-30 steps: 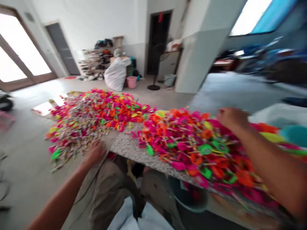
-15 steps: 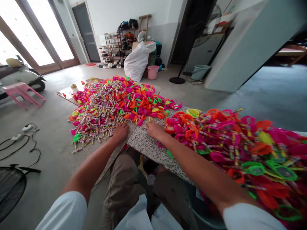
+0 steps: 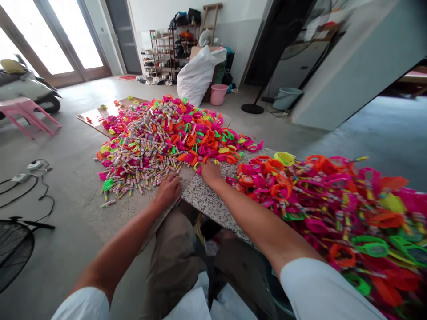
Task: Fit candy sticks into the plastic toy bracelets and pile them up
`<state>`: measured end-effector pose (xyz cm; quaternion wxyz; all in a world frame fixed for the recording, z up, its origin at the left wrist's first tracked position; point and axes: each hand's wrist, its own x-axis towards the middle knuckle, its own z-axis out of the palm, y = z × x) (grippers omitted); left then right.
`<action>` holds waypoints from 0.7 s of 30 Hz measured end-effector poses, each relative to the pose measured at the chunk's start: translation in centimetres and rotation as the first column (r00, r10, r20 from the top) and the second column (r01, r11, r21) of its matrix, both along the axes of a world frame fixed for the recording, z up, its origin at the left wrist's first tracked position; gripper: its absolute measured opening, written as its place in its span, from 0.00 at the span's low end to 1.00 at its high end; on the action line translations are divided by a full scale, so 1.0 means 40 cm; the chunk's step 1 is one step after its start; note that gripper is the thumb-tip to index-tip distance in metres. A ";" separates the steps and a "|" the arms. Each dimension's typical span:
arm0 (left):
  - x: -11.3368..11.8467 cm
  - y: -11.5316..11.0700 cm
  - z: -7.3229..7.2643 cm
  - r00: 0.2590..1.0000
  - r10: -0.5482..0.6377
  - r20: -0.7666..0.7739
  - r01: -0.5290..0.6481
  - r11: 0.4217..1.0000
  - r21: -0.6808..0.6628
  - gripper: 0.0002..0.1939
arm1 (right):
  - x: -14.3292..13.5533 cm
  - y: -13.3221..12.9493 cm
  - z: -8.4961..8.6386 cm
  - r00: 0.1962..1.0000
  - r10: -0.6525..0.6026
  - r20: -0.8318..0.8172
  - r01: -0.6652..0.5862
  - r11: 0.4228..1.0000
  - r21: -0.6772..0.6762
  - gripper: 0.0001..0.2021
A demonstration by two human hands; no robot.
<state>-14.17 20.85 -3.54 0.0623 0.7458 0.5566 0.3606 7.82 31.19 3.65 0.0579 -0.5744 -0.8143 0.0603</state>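
Observation:
My left hand rests on the speckled tabletop at the near edge of a heap of small candy-filled tubes. Its fingers are bent and drawn together; what lies between them, if anything, is too small to make out. My right hand reaches to the near edge of the heap of bright plastic toy watches or glasses, in pink, orange, green and yellow. Its fingertips touch the pieces there and are partly hidden, beside a yellow ring-shaped piece.
A second big pile of toys with tubes attached covers the right side of the speckled slab. Behind stand a white sack, a pink bucket and a blue-grey bucket. A pink stool and a floor fan are at left.
My right hand has moved forward and slightly left to the heap's edge. My left hand has drawn back a little from the tubes. The view has shifted slightly.

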 end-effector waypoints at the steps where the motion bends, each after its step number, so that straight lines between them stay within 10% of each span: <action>1: 0.002 -0.014 0.000 0.996 0.015 0.090 -0.014 1.000 -0.008 0.15 | -0.001 -0.004 -0.001 1.000 0.016 -0.019 -0.016 1.000 -0.001 0.21; 7: 0.041 -0.090 0.023 0.759 0.142 0.636 0.027 0.968 -0.249 0.21 | -0.067 -0.079 0.000 0.948 0.236 -0.212 -0.254 0.965 -0.062 0.16; 13: -0.016 -0.122 0.067 0.458 0.296 0.838 0.100 0.920 -0.379 0.25 | -0.184 -0.134 -0.004 0.827 0.391 -0.403 -0.493 0.850 -0.187 0.11; 21: -0.124 -0.240 0.085 0.243 0.412 0.878 0.049 0.899 -0.435 0.26 | -0.258 0.005 -0.037 0.948 -0.085 -0.307 -0.024 0.942 -0.335 0.22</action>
